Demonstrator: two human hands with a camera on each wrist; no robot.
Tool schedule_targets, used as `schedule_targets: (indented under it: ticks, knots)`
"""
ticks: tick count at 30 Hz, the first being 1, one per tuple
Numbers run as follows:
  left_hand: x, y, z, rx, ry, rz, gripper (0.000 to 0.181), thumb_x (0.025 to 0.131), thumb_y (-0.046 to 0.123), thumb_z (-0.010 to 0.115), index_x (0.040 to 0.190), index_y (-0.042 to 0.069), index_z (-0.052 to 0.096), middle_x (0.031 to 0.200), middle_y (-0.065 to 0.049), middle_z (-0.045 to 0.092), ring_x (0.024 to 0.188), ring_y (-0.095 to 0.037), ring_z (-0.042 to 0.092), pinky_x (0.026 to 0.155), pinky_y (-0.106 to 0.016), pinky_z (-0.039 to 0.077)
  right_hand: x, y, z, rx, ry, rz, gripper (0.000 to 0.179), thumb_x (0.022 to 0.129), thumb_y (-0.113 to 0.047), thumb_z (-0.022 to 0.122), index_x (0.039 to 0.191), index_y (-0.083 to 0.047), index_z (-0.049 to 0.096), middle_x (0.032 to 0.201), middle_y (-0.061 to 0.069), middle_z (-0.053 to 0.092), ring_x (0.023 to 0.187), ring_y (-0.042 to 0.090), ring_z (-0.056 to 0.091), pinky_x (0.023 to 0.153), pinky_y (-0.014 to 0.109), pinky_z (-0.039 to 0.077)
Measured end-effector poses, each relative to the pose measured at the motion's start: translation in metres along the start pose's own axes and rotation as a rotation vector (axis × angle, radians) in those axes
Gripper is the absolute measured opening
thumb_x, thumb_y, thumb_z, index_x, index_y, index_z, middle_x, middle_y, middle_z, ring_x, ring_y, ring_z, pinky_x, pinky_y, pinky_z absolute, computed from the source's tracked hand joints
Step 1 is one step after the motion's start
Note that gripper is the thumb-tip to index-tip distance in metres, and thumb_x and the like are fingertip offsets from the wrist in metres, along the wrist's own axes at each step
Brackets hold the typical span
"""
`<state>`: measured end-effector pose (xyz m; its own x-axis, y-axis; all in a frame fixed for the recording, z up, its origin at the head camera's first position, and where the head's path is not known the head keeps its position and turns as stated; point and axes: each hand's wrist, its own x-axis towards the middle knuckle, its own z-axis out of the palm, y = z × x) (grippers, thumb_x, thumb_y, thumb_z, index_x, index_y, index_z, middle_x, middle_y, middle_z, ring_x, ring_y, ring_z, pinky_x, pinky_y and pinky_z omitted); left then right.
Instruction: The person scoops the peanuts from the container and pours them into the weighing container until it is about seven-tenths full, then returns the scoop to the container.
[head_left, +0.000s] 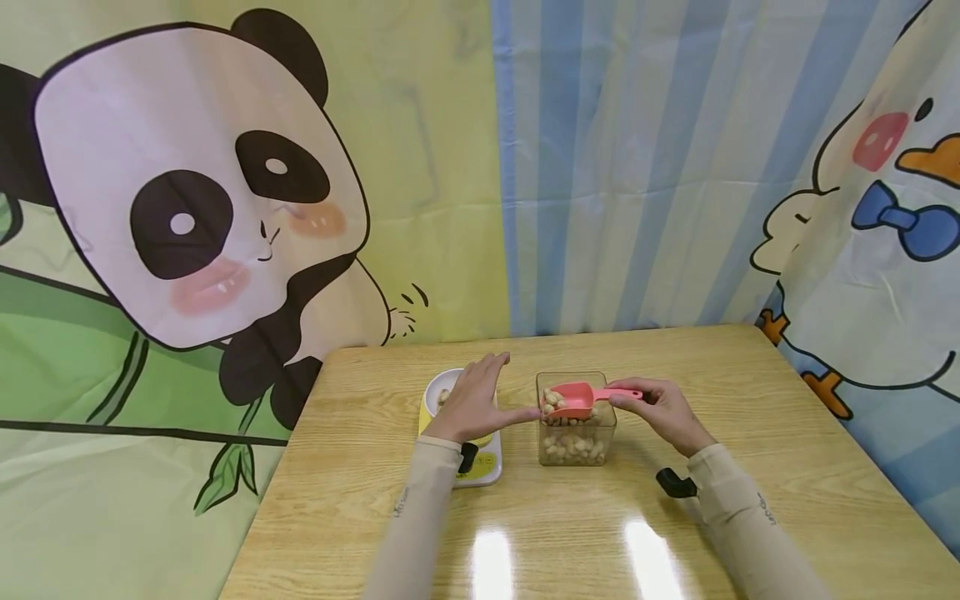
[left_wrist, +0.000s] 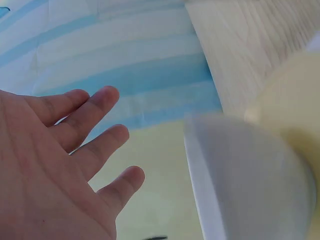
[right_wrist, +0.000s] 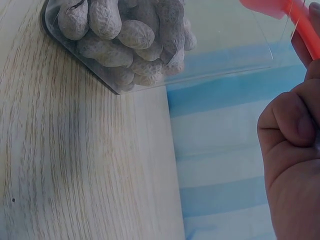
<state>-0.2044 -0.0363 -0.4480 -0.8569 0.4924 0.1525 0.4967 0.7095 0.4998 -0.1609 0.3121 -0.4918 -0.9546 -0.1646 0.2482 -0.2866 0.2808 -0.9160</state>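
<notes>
My right hand (head_left: 662, 414) grips the handle of a pink scoop (head_left: 581, 400), which lies level over the mouth of a clear square container (head_left: 611, 443). Some unshelled peanuts (head_left: 553, 401) sit in the scoop; more peanuts (right_wrist: 137, 37) fill the container's lower part in the right wrist view. My left hand (head_left: 474, 404), fingers extended and thumb stretched toward the scoop's front end, hovers over a white and yellow kitchen scale (head_left: 489, 468). Whether the thumb touches the scoop or container I cannot tell. A white bowl (head_left: 432, 392) on the scale, partly hidden by that hand, holds peanuts.
The wooden table (head_left: 750, 400) carries the scale on the left and the container just right of it. Behind its far edge hangs a printed curtain (head_left: 600, 167) with a panda and a duck. Light glares off the table's near side.
</notes>
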Motion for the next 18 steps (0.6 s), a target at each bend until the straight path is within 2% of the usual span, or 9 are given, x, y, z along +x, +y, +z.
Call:
schedule_targets:
  ticks: [2,4,9,11,18]
  knots:
    - [-0.001,-0.007,-0.004,0.022,0.012,0.001,0.113,0.076,0.088,0.057,0.162,0.022,0.026,0.163,-0.006,0.031,0.152,-0.025,0.024,0.124,-0.048,0.015,0.0,0.0,0.0,0.001,0.003,0.005,0.025,0.097,-0.012,0.07,0.12,-0.003,0.073,0.1,0.008,0.073,0.062,0.011,0.04,0.06,0.028,0.047]
    - [-0.002,-0.015,-0.007,0.046,0.026,-0.002,0.113,0.076,0.089,0.056,0.162,0.021,0.026,0.163,-0.005,0.032,0.152,-0.024,0.024,0.124,-0.047,0.014,-0.001,-0.001,0.0,0.005,0.006,0.004,0.025,0.097,-0.014,0.07,0.12,-0.005,0.074,0.101,0.008,0.073,0.063,0.017,0.043,0.06,0.028,0.047]
    - [-0.007,-0.033,-0.012,0.053,0.058,-0.048,0.119,0.072,0.09,0.059,0.162,0.02,0.027,0.163,-0.003,0.032,0.151,-0.023,0.024,0.124,-0.046,0.014,-0.001,0.0,-0.001,0.019,0.008,-0.001,0.026,0.097,-0.018,0.072,0.12,-0.008,0.075,0.103,0.008,0.074,0.07,0.02,0.053,0.065,0.028,0.053]
    - [-0.009,-0.04,-0.012,0.051,0.064,-0.069,0.12,0.071,0.089,0.061,0.162,0.02,0.026,0.164,-0.002,0.03,0.152,-0.023,0.024,0.124,-0.046,0.014,-0.001,0.002,-0.001,0.018,0.008,-0.002,0.026,0.097,-0.019,0.072,0.12,-0.008,0.075,0.104,0.008,0.074,0.071,0.014,0.054,0.067,0.028,0.054]
    - [-0.02,-0.06,-0.013,0.043,0.082,-0.104,0.125,0.067,0.087,0.067,0.162,0.015,0.027,0.164,-0.006,0.031,0.15,-0.025,0.027,0.124,-0.045,0.013,0.0,0.002,-0.001,0.007,0.004,-0.011,0.025,0.097,-0.018,0.071,0.119,-0.008,0.075,0.099,0.011,0.072,0.064,0.014,0.046,0.059,0.028,0.048]
